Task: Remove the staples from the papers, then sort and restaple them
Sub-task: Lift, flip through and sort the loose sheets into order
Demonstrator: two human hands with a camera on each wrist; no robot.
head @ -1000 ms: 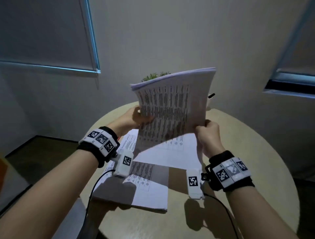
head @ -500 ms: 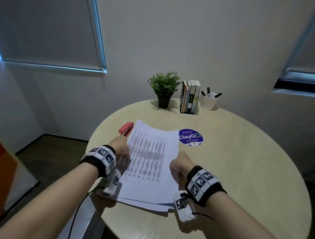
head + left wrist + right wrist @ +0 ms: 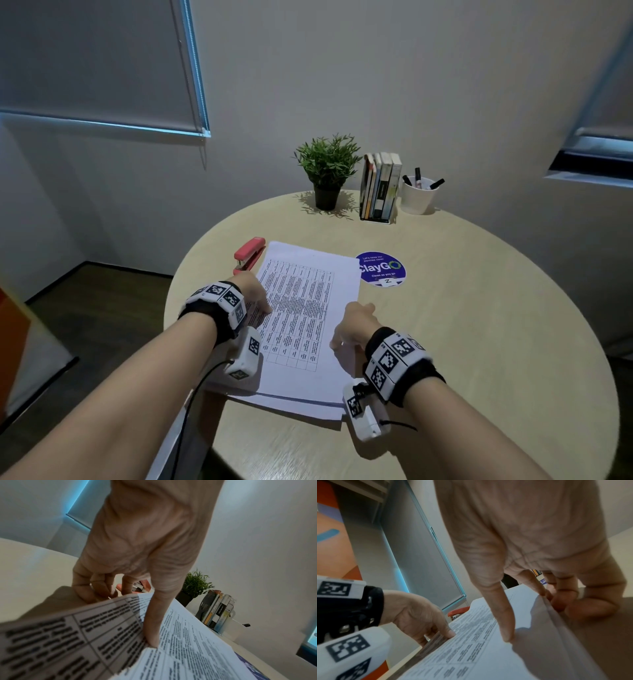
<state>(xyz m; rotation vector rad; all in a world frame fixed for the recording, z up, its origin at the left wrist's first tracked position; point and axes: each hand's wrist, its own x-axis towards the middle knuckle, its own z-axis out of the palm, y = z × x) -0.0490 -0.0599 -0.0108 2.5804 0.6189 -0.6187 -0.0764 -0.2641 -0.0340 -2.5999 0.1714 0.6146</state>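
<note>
Lying flat on the bench [image 3: 479, 342], the papers [image 3: 308, 325] are pinched at both side edges: left hand [image 3: 251, 289] and right hand [image 3: 354, 323], thumbs on top. Stapler [image 3: 249, 253] beside them.

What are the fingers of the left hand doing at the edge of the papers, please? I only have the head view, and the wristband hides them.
Observer: In the left wrist view, the left hand has its fingers curled under the left edge of the papers, lifting it slightly off the table.
Operator: And its thumb?
Observer: The thumb presses down on the top sheet, so the hand pinches that edge.
Operator: Is the right hand doing the same?
Observer: Much the same. The right wrist view shows the right hand with its fingers curled at the right edge of the papers and its thumb on top.
</note>
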